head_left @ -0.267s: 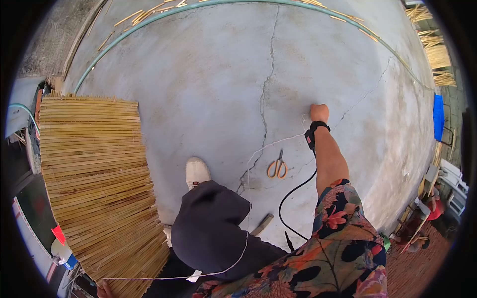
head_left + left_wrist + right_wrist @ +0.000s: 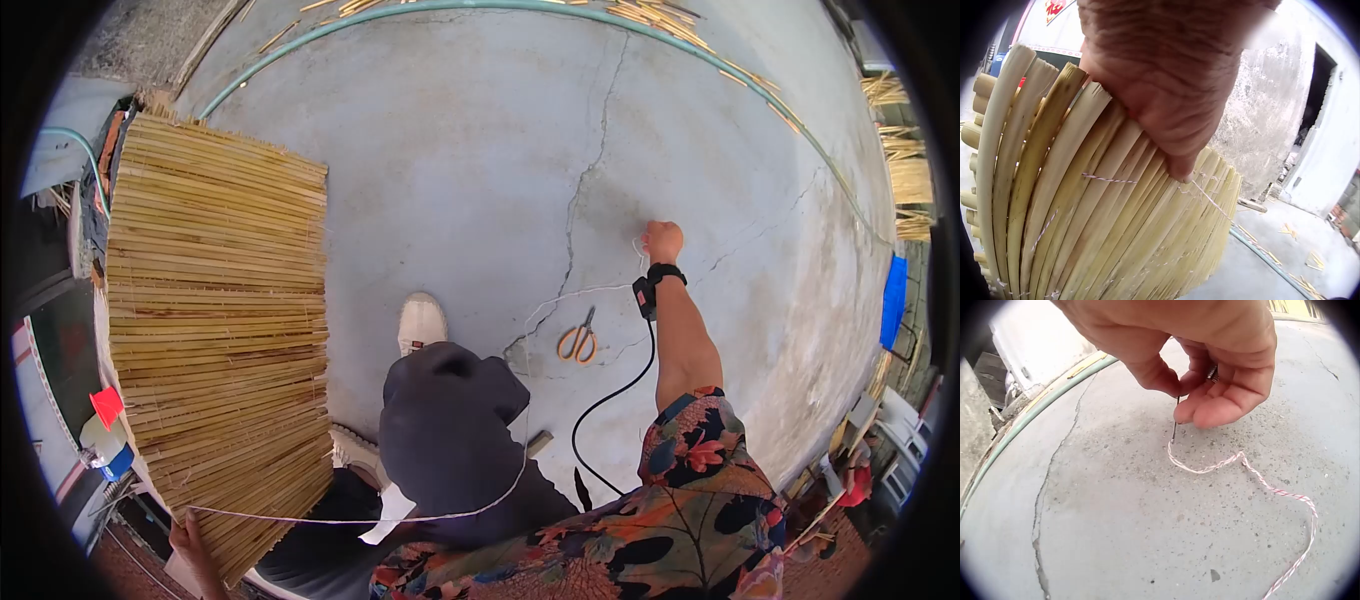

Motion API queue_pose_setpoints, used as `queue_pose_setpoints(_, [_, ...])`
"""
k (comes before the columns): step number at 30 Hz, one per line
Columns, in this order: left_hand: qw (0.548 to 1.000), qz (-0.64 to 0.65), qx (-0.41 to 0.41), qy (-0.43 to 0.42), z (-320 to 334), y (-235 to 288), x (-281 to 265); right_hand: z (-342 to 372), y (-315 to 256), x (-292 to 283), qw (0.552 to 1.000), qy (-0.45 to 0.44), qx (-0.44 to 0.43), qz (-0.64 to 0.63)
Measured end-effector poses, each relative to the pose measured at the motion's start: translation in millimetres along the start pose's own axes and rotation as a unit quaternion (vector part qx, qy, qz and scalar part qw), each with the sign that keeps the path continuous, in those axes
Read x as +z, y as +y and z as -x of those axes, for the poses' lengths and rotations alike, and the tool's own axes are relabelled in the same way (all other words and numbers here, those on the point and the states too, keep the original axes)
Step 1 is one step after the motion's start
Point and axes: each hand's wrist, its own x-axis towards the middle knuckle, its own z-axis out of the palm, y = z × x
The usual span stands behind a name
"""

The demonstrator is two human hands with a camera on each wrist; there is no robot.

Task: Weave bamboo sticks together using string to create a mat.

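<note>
My right hand [image 2: 1210, 369] pinches a thin needle [image 2: 1175, 428] between thumb and fingertips, with red-and-white twisted string [image 2: 1279, 491] hanging from its end. In the head view that hand [image 2: 663, 241] is stretched out above the floor, and the string [image 2: 450, 516] runs back across the leg to the mat of split stalks [image 2: 220, 300]. At the mat's lower edge is my left hand [image 2: 187, 540]. The left wrist view shows this hand [image 2: 1166, 81] gripping the mat [image 2: 1085, 206], its thumb tip beside the spot where string leaves the stalks; its other fingers are hidden behind.
Scissors with orange handles [image 2: 577, 343] lie on the cracked floor [image 2: 450, 180], left of the right forearm. A black cable [image 2: 588, 420] hangs from the right wrist. A green hose [image 2: 450, 6] curves along the far side, with loose stalks [image 2: 665, 22] beyond it.
The head view has shifted, so floor, scissors and legs appear further right. The mat looks wider and stands more upright, and the left hand shows higher up. The right hand keeps its hold.
</note>
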Motion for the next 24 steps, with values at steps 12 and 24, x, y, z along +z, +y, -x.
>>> queue_pose_setpoints(12, [0.997, 0.014, 0.071, 0.033, 9.2, 45.9, 19.0, 303.3, -344.1, -141.8, 0.623, -0.464, -0.491, -0.395])
queue_pose_setpoints(24, [0.997, 0.008, 0.079, -0.019, 8.8, 55.2, 1.2, 586.2, -239.0, 11.2, 0.575, -0.617, -0.513, -0.163])
